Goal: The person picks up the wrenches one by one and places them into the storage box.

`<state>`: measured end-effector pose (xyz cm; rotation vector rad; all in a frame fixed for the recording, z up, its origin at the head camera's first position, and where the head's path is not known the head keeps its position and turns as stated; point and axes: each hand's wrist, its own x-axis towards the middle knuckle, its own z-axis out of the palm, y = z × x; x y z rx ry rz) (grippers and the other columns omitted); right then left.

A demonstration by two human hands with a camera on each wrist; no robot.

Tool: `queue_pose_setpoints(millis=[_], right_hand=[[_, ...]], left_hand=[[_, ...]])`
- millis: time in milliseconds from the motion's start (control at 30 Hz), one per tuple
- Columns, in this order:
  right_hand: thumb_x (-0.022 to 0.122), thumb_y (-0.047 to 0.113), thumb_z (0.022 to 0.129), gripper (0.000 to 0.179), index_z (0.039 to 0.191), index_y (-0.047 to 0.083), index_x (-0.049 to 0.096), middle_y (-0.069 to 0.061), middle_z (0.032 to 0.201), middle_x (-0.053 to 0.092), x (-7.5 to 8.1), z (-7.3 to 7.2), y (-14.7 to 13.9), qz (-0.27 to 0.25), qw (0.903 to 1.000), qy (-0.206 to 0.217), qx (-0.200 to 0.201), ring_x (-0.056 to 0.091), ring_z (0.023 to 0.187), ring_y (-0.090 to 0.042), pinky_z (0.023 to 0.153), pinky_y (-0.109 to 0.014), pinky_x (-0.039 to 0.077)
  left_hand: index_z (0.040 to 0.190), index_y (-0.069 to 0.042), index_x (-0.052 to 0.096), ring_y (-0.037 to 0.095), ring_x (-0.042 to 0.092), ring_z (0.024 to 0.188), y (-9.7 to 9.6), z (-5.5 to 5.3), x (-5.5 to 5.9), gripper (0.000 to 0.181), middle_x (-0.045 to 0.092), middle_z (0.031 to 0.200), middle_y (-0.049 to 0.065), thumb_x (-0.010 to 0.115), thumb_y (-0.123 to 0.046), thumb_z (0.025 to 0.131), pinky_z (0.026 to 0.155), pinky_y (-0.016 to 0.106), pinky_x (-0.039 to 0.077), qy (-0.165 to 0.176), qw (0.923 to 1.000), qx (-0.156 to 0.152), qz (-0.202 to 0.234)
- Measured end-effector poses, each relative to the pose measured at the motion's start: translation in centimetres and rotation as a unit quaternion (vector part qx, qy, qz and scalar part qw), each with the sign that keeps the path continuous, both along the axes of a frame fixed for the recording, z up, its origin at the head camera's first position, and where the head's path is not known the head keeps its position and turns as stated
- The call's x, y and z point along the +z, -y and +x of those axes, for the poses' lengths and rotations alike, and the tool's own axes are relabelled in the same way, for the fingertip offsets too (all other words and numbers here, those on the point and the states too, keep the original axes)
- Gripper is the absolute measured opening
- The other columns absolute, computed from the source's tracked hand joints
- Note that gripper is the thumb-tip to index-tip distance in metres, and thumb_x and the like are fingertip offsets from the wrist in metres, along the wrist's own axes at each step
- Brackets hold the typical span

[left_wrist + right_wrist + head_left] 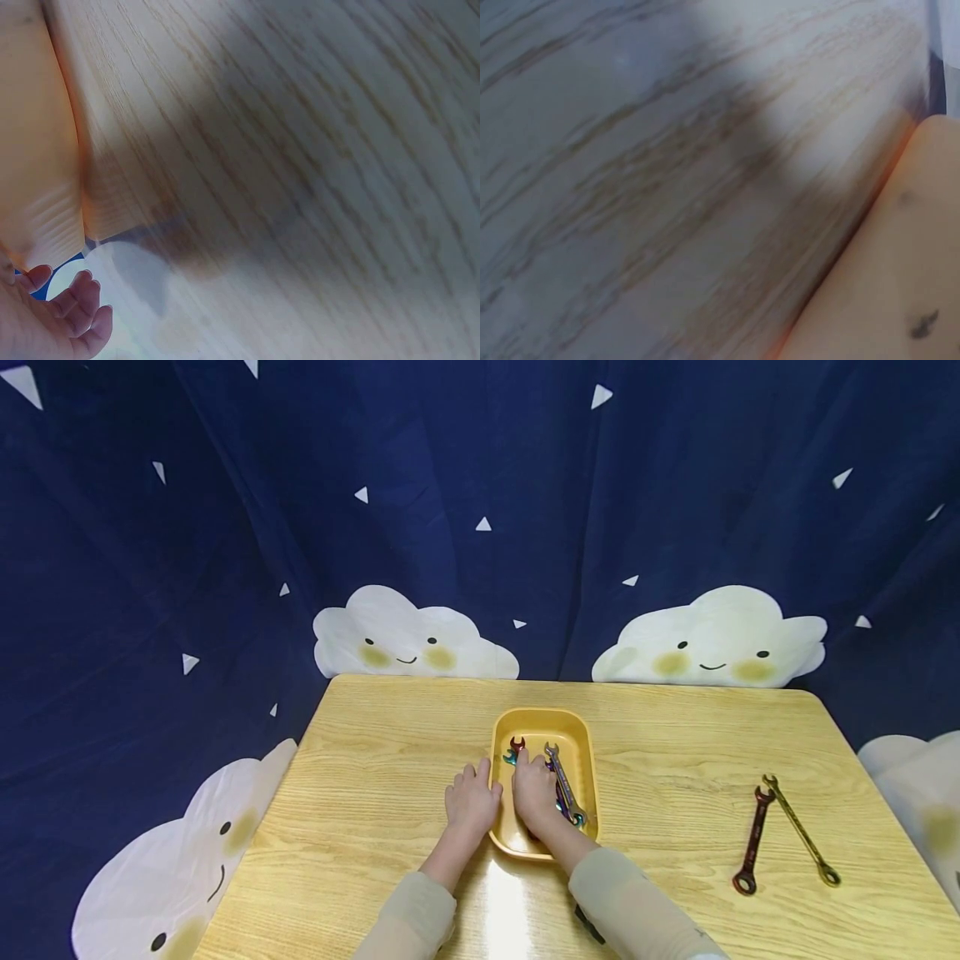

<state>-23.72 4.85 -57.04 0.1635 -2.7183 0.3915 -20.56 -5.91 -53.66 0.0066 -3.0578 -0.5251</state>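
Head view, left hand: the person's left hand (472, 797) lies along the left rim of a rounded rectangular tray of yellow-orange plastic (543, 727), its fingers loosely spread and gently bent, the thumb at the rim.
Head view, right hand: the person's right hand (536, 793) reaches down inside the tray among the wrenches, its fingers curled over them; whether they pinch one cannot be told (the back of the hand hides the tips).
Head view, tray: a red metal open wrench end (517, 744) and a teal one (511, 757) show just beyond the right hand's fingers; a long silver metal wrench (566, 785) lies aslant at the hand's right, a purple metal piece (561, 802) partly hidden beside it.
Head view, table: on the pale wood-grained table (390, 735), well right of the tray, a dark red metal wrench (753, 843) and a gold metal wrench (802, 832) lie with open ends close and ring ends apart.
Head view, backdrop: a navy cloth curtain (525, 460) with white triangles and smiling clouds rises behind.
Left wrist view, fingers: the left hand shows in the lower left corner, relaxed, beside the tray's wall.
Right wrist view, tray: its outer wall fills the lower right, dark smudges on it, the blurred table alongside.
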Motion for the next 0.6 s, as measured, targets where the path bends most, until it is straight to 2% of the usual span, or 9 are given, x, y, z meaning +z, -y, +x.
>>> queue_pose_setpoints(millis=[600], right_hand=[[0.055,0.001,0.078,0.022,0.099,-0.005,0.054,-0.020,0.071,0.054,-0.26,0.16,0.38,0.029,0.9995,-0.014,-0.001,0.054,0.053,-0.030,0.051,-0.038,0.048]], left_hand=[[0.123,-0.014,0.046,0.030,0.053,0.086,0.02,0.03,0.04,0.038,0.054,0.101,0.014,0.050,-0.031,0.088,0.070,0.044,0.042,0.002,1.0000,0.003,0.003]])
